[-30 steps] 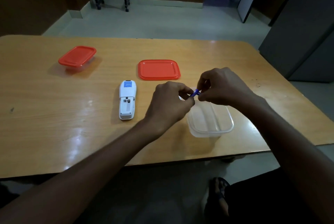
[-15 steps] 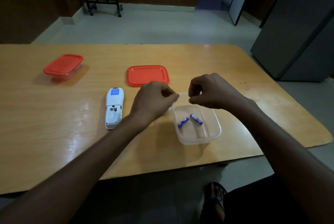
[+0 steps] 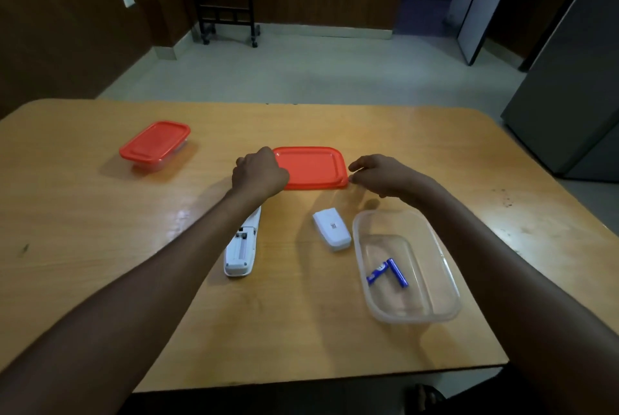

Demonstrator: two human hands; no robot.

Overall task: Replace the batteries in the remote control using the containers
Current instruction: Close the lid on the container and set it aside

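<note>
Dim light falls across a broad wooden table [image 3: 100, 247] with rounded corners, set in a room of dark panelled walls and pale floor, where a person works on a battery change. Both bare arms reach over the near edge toward a loose flat orange plastic lid [image 3: 311, 165] lying in the middle of the table, apparently set aside so that its box could stand open. That box, a clear rectangular plastic container [image 3: 445, 284], sits near the front right with two small blue batteries [image 3: 388, 272] lying crossed on its floor, probably the spent pair dropped there to keep them apart from fresh ones. A second clear container capped with an orange lid [image 3: 154, 143] waits well apart at the far left, unopened, and likely holds the replacements, though its contents cannot be made out. The left hand [image 3: 259, 173] rests at the loose lid's left edge, fingers curled under, and whether they actually grip the rim cannot be told. The right hand [image 3: 382, 173] hovers at the lid's right corner with fingers loosely bent and grasping nothing visible. A long white plastic remote control [image 3: 242, 247] lies face down beneath the left forearm, its battery bay open and seemingly empty. Its small white battery cover [image 3: 331, 228] rests between remote and open container, just beside the latter.
</note>
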